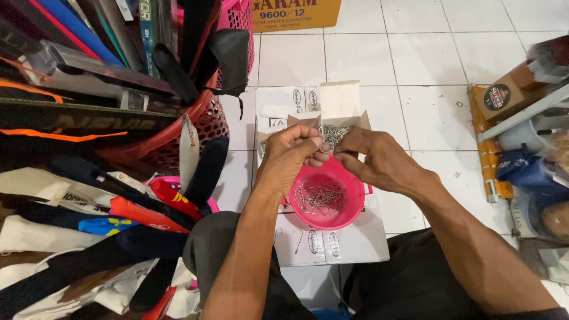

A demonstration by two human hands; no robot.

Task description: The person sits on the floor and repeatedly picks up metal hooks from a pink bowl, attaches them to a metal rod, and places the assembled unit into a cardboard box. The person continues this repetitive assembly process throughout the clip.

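My left hand (290, 155) and my right hand (373, 159) meet over a pink plastic bowl (351, 208), fingertips pinched together on a small metal wire clip (325, 148). The bowl holds several loose metal wire clips (316, 198). Just beyond my hands an open cardboard box (351, 122) is full of the same tangled silver clips (333, 134). The bowl stands on a flat white carton (349, 243) on the tiled floor, between my knees.
A red mesh basket (207, 121) stuffed with bags and racket cases stands at the left. Folded bags and cloth pile up at the lower left. A cardboard box (296, 15) is at the top. Boxes and a shelf frame (521, 112) crowd the right edge.
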